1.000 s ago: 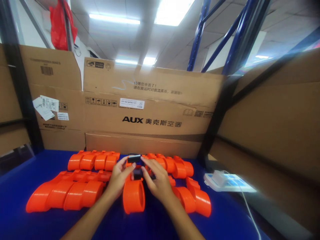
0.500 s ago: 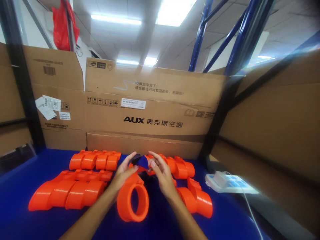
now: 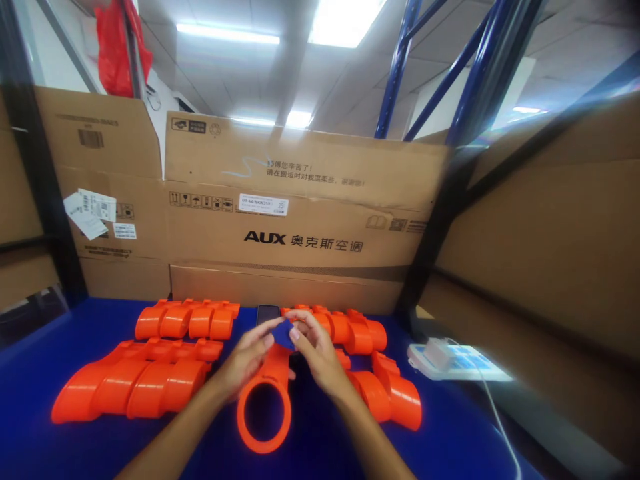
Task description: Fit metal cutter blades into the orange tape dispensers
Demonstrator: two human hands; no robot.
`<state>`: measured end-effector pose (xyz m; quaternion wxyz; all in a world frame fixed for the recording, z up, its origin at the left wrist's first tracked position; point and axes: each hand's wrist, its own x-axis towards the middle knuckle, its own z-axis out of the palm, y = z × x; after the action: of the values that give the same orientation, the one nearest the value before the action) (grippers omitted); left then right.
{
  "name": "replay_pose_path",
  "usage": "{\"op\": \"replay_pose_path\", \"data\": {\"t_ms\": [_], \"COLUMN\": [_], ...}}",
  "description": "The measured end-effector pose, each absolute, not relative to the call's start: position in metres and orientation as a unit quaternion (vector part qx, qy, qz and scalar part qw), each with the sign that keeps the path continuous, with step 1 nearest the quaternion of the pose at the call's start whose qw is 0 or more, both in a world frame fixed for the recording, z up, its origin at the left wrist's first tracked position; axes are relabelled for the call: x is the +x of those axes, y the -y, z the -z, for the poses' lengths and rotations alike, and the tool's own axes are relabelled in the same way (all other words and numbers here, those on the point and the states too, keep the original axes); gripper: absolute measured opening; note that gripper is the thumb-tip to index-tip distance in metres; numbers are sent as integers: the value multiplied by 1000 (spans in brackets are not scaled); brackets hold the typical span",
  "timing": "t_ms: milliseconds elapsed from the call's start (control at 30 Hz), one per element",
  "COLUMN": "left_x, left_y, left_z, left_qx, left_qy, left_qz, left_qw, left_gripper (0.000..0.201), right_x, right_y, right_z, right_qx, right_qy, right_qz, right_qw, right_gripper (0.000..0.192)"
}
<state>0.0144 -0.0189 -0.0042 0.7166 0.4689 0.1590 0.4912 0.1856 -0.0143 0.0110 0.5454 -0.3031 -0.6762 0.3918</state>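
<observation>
An orange plastic ring part hangs in front of me, its round opening facing me and its flat neck pointing up. At the top of that neck sits a small dark blue piece, perhaps cloth or a patch; its kind is unclear. My left hand is closed round the neck from the left, fingertips at the blue piece. My right hand pinches the blue piece from the right, with the thumb on its face. The fingers partly hide where the piece meets the orange part.
Rows of similar orange parts lie on the blue table at left and right. A dark phone-like object is behind my hands. A white power strip with a cable is at right. Cardboard walls the back.
The orange part has turned so its ring faces me squarely. The blue piece now lies flatter over the neck, and my hands have drawn closer together. The view has shifted slightly.
</observation>
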Motion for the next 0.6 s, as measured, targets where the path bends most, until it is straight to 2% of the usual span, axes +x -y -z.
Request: {"op": "replay_pose_path", "data": {"t_ms": [433,600], "left_x": [15,10], "left_y": [11,15], "left_z": [10,3], "left_qx": [500,458], "left_qy": [-209,-216], "left_qz": [-497,-506], "left_qw": [678,699], "left_gripper": [46,50], "right_x": [176,182], "right_y": [20,16], "right_z": [-8,-10], "right_qx": [-310,-330], "right_qy": [659,699], "right_qz": [-424,-363], "right_qw": [538,521], "right_gripper": [29,30]}}
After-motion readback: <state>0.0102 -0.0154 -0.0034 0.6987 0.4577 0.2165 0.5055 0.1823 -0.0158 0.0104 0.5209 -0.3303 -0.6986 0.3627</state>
